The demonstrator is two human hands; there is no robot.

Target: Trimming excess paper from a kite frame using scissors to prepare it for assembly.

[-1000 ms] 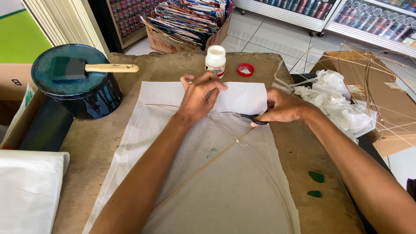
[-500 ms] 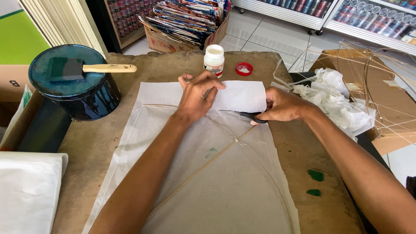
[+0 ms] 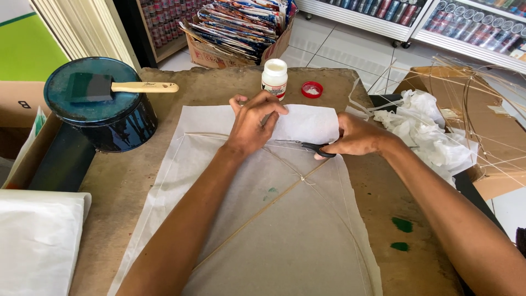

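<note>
right grip: right hand [image 3: 359,137] is closed around the handles of the scissors [image 3: 306,146], blades pointing toward frame left and lying just over the paper
left grip: left hand [image 3: 253,123] isn't clutching anything, fingers [image 3: 273,107] bent and pressing the upper edge of the paper down
paper: thin white sheet [image 3: 285,219], spread flat on the desk [image 3: 115,181], fills the centre and bottom of the frame
sticks: thin sticks [image 3: 257,204] show through the sheet, crossing just below the scissors, with a curved one sweeping to the lower right
bottle: small white bottle [image 3: 274,77] stands top centre, just above the left hand; its red cap [image 3: 312,89] lies beside it, to the right
can: dark round can [image 3: 101,109] at upper left, foam brush [image 3: 118,87] resting across its lid
scraps: crumpled white paper scraps [image 3: 427,129] pile up at the right edge, near the right wrist
stains: two green spots [image 3: 402,225] on the desk, lower right
</note>
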